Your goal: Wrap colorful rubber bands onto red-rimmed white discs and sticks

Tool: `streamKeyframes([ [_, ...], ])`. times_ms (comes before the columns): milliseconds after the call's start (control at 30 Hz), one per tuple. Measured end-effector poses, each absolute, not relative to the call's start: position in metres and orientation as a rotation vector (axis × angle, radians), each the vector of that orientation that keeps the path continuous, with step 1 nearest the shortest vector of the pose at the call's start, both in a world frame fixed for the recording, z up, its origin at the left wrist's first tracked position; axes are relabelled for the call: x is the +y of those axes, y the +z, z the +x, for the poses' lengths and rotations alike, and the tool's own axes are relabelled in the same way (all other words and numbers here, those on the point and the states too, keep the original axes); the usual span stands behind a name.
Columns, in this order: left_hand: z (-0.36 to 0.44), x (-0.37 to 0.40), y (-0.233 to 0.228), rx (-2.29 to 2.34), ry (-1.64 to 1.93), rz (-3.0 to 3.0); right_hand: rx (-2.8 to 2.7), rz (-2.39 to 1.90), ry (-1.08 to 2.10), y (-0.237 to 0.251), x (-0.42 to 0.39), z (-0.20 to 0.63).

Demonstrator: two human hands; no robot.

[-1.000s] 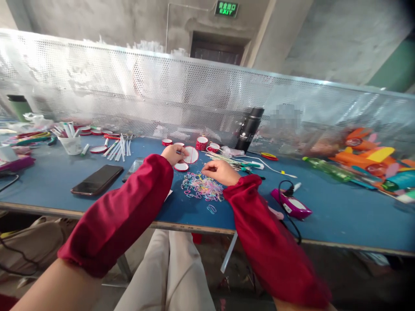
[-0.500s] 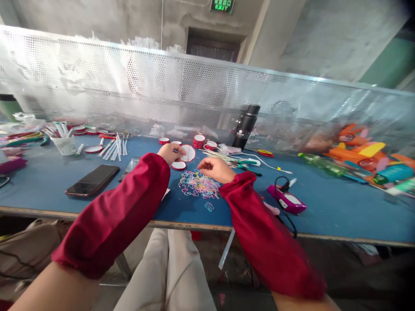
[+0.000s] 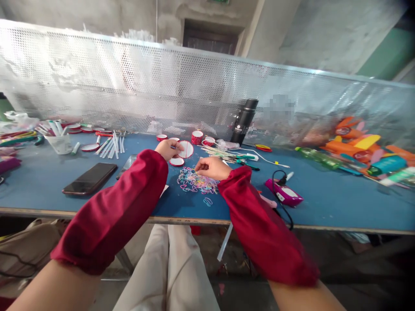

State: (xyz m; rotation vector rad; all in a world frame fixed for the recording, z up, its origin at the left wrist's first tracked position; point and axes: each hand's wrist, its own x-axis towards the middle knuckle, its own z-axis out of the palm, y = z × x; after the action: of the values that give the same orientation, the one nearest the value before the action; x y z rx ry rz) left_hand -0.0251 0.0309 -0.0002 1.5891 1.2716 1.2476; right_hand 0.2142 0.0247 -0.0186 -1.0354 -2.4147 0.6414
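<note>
My left hand (image 3: 168,150) is closed in a pinch at the edge of a round white disc (image 3: 186,149) with a red rim and a thin red line across its face. A short dark thing shows by those fingers; I cannot make out its kind. Just below lies another white, red-rimmed disc (image 3: 177,162). My right hand (image 3: 213,168) hovers at the far side of a loose pile of pastel rubber bands (image 3: 197,181), fingertips pinched together. Whatever is between them is too small to name. A few bands (image 3: 208,201) lie apart, nearer the table's front edge.
A phone (image 3: 90,178) and a cup of markers (image 3: 59,144) are at the left. Red tins (image 3: 197,138), thin sticks, pliers (image 3: 249,165) and a black flask (image 3: 245,121) stand or lie behind. To the right are a purple device (image 3: 284,193) with a cable and orange toys (image 3: 353,149).
The view has tilted slightly, so the table appears a little higher. Both hands keep nearly the same places, left by the disc and right over the band pile.
</note>
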Motion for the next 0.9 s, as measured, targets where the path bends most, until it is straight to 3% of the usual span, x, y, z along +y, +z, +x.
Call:
streamKeyframes([
  [400, -0.025, 0.031, -0.001, 1.191, 1.295, 1.565, -2.548, -0.89, 1.025, -0.011, 0.005, 0.207],
  [633, -0.037, 0.028, 0.014, 1.115, 1.643, 1.295, -2.536, -1.033, 0.676, -0.009, 0.015, 0.219],
  [900, -0.039, 0.028, 0.013, 1.101, 1.662, 1.244, -2.523, -1.449, 0.411, 0.0, 0.018, 0.244],
])
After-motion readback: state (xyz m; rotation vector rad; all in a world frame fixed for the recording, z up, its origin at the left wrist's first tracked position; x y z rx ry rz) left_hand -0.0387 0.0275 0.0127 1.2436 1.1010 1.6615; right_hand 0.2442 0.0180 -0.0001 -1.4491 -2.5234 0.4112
